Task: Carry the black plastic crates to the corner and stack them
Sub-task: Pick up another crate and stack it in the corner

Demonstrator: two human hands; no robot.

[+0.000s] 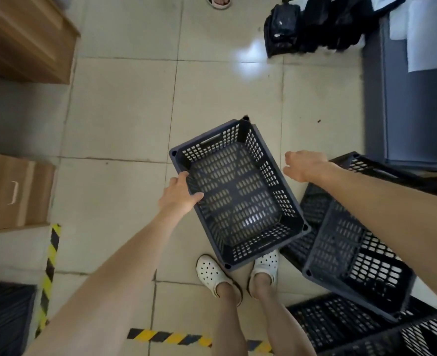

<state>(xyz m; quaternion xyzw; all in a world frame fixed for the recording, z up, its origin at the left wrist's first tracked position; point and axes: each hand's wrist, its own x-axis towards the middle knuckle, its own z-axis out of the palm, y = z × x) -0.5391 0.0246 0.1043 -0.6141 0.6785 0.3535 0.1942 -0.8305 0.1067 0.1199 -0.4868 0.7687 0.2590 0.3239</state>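
A black perforated plastic crate [238,194] hangs above the tiled floor in front of my feet, open side up. My left hand [180,194] grips its left rim, thumb inside the wall. My right hand [303,165] hovers just off the crate's right rim, fingers apart and holding nothing. To the right, another black crate [358,260] lies tilted on top of a third crate [315,201]. A further crate [371,327] sits at the bottom right.
A wooden cabinet [24,39] stands at the top left and a cardboard box [14,191] at the left. Black bags [315,24] lie at the top right beside a grey panel [417,111]. Yellow-black tape [49,273] marks the floor. Another person's sandalled foot [218,1] shows at the top.
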